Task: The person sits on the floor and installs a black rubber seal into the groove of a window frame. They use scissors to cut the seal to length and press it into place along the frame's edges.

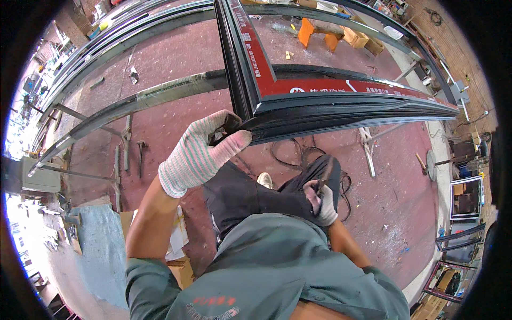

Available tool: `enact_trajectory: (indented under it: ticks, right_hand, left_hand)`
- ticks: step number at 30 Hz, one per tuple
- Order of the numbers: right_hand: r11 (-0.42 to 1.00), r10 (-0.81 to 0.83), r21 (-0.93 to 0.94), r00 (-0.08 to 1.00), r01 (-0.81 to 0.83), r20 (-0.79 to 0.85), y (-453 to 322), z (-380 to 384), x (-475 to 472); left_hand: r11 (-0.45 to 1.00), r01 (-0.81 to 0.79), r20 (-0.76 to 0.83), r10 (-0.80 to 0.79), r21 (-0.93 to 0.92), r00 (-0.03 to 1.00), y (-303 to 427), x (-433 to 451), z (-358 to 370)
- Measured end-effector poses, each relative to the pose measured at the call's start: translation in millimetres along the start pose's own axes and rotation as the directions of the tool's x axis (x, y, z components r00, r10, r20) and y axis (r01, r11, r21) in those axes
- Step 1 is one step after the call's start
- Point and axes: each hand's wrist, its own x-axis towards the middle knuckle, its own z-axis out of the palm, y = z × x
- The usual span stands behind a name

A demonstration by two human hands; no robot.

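A dark aluminium frame (pixel 336 114) with red printed protective film (pixel 266 86) lies across metal rails before me, its near corner towards me. My left hand (pixel 200 156), in a striped knit glove, pinches a black strip (pixel 228 126), seemingly a rubber gasket, at that corner. Part of the strip is hidden by the fingers. It appears to run on along the frame's outer side. Low by my thigh, my right hand (pixel 322 202), also gloved, is closed around a slim brownish tool (pixel 328 172) that points away from me. Its exact kind is unclear.
A long metal rail (pixel 180 88) on legs crosses in front of me. Black cable (pixel 286 158) lies looped on the reddish floor. A hammer (pixel 141 156) is at left, an orange-legged bench (pixel 320 32) beyond. Glazed frames (pixel 466 198) stand at right.
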Motion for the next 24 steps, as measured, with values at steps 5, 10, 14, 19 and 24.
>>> enact_trajectory:
  ticks: [5,10,14,19,24]
  right_hand:
    - [0.985,-0.166,-0.03,0.983,0.169,0.073,-27,-2,-21]
    - [0.989,-0.143,0.054,0.987,0.139,0.078,-2,8,8]
    - [0.832,-0.306,-0.397,0.917,0.388,0.256,31,17,20]
    - [0.966,0.037,0.238,0.966,-0.1,0.256,64,27,27]
    - [0.995,-0.046,-0.079,0.982,0.062,0.182,76,14,45]
  left_hand:
    - [0.942,-0.162,-0.152,0.213,0.293,0.965,4,-6,14]
    - [0.666,-0.397,-0.29,0.677,0.631,0.676,5,14,31]
    - [0.63,-0.394,-0.287,0.708,0.669,0.646,11,15,34]
    - [0.574,-0.336,-0.261,0.718,0.747,0.645,19,15,38]
    - [0.56,-0.345,-0.24,0.722,0.753,0.649,23,16,42]
